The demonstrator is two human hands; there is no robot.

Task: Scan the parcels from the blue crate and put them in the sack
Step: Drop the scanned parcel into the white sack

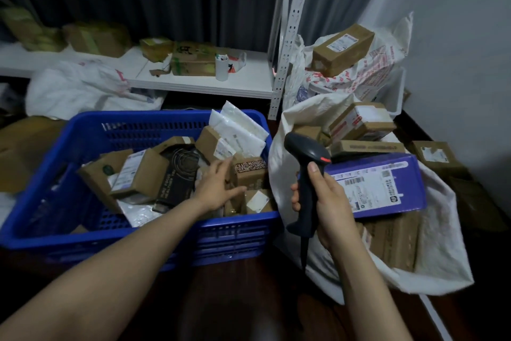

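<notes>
Dim indoor light with a bluish cast; wide-angle bending at the edges, soft blur at left, dark foreground.

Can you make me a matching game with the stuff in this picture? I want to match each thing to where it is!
Things:
1. scanner
2. purple box
3. white cup
4. white envelopes

Places:
A. on the white shelf
B. standing in the blue crate
C. held in the right hand
D. lying on top in the sack

Pairs: 1-C, 2-D, 3-A, 4-B
</notes>
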